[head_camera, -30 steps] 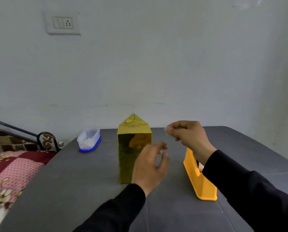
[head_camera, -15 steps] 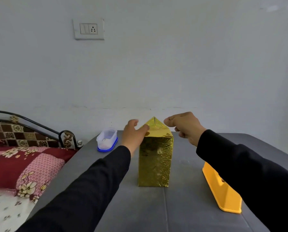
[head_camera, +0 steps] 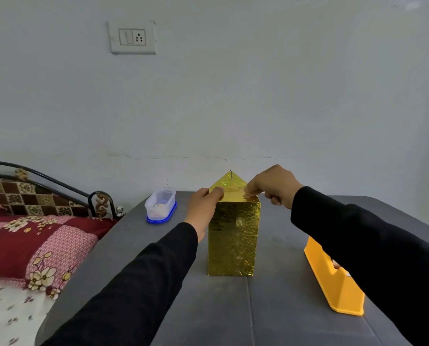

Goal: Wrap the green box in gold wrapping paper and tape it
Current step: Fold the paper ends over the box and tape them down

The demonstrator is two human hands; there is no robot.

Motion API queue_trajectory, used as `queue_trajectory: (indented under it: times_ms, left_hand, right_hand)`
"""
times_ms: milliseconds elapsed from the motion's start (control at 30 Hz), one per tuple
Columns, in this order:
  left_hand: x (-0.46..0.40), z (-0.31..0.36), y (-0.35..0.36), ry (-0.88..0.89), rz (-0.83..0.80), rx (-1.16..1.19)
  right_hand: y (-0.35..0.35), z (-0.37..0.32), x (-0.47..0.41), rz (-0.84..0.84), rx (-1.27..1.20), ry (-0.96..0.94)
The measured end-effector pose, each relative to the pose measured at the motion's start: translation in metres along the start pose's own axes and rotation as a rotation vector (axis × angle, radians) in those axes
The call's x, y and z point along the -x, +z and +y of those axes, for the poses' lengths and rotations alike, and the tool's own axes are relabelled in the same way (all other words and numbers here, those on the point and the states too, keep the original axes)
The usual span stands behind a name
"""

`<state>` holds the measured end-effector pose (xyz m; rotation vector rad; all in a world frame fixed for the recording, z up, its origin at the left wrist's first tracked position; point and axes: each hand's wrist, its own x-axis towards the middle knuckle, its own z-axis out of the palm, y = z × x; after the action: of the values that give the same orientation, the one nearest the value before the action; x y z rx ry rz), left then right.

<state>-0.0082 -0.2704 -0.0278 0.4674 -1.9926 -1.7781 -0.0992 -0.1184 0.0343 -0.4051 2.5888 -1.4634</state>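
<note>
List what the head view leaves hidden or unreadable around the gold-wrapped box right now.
- Green box: fully covered by the gold paper.
- Tape strip: too small and clear to make out under the right hand.
- Left hand fingers: hidden behind the box's left top edge.
- Orange tape dispenser: its far side hidden by the right sleeve.
- Plastic container: contents blurred through its walls.

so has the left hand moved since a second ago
Yes. The left hand went from in front of the gold-wrapped box up to its top left edge, gripping the paper there.
</note>
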Motion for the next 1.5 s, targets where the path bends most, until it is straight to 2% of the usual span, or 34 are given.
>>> queue_trajectory:
  times_ms: [200, 300, 400, 467, 533, 633, 700, 767, 833, 1000, 1067, 1133, 1233, 1300, 1367, 1433, 1500]
  left_hand:
    - [0.002, 0.001, 0.001, 0.0, -0.013, -0.01]
    - [0.003, 0.003, 0.001, 0.004, -0.016, -0.017]
    - [0.003, 0.003, 0.0, 0.005, -0.013, -0.033]
    - [0.005, 0.005, -0.001, 0.001, -0.019, -0.047]
    - [0.007, 0.006, 0.0, -0.004, -0.018, -0.039]
    - [0.008, 0.005, 0.001, -0.002, -0.019, -0.012]
    - [0.006, 0.005, 0.0, 0.003, -0.02, -0.009]
    - [0.003, 0.003, -0.001, -0.001, -0.021, -0.012]
    - [0.002, 0.003, -0.001, 0.003, -0.021, -0.004]
    - [0.0, -0.001, 0.002, 0.027, 0.018, 0.003]
    - [-0.004, -0.008, 0.005, 0.11, 0.154, -0.096]
    - [-0.003, -0.013, 0.006, 0.272, 0.35, -0.174]
    - [0.013, -0.016, 0.016, 0.672, 0.512, -0.299]
    - [0.029, -0.021, 0.031, 0.905, 0.467, -0.368]
    - [0.044, -0.034, 0.049, 1.056, 0.338, -0.406]
    - [0.057, -0.052, 0.07, 1.118, 0.183, -0.456]
    - [0.067, -0.073, 0.093, 1.093, 0.042, -0.461]
  right_hand:
    - [0.006, -0.006, -0.002, 0.062, 0.292, -0.093]
    - [0.008, -0.004, -0.008, 0.081, 0.319, -0.094]
    - [0.008, 0.003, -0.013, 0.071, 0.19, -0.054]
    - [0.009, 0.016, -0.01, 0.031, -0.091, 0.067]
    - [0.014, 0.037, -0.008, -0.079, -0.378, 0.187]
    - [0.025, 0.054, -0.013, -0.18, -0.612, 0.222]
    - [0.03, 0.05, -0.018, -0.174, -0.571, 0.164]
    - [0.033, 0.043, -0.019, -0.134, -0.416, 0.101]
    - [0.034, 0.04, -0.021, -0.08, -0.345, 0.098]
    - [0.038, 0.039, -0.029, -0.034, -0.518, 0.18]
    - [0.04, 0.041, -0.028, -0.04, -0.578, 0.173]
    - [0.04, 0.045, -0.022, -0.007, -0.563, 0.145]
    - [0.031, 0.058, -0.001, 0.175, -0.472, 0.013]
    - [0.02, 0.068, 0.022, 0.273, -0.47, -0.087]
    - [0.006, 0.079, 0.045, 0.308, -0.429, -0.148]
    - [-0.011, 0.093, 0.064, 0.376, -0.286, -0.189]
    - [-0.029, 0.115, 0.079, 0.496, -0.089, -0.194]
